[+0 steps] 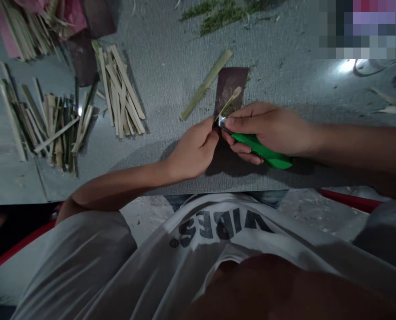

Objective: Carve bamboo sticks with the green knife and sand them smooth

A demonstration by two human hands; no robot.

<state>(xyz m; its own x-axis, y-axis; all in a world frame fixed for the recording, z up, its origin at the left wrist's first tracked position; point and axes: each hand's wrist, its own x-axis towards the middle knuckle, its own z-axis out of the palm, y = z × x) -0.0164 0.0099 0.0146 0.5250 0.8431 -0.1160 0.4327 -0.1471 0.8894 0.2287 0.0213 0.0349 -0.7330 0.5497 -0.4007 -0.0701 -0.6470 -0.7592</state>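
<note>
My right hand (268, 129) is closed around a green-handled utility knife (263, 152), its short blade (222, 122) pointing left. My left hand (194, 149) is pinched on the near end of a thin bamboo strip (230, 100) that sticks up and away over a dark brown sheet (229, 84) on the grey table (171, 66). The blade meets the strip right where my two hands touch. A longer pale green bamboo strip (206, 84) lies loose just left of the sheet.
A pile of pale split bamboo strips (121, 91) lies to the left, a darker mixed pile (51, 124) further left, and more strips with pink paper (34, 22) at the top left. Green shavings (221, 13) lie at the far edge.
</note>
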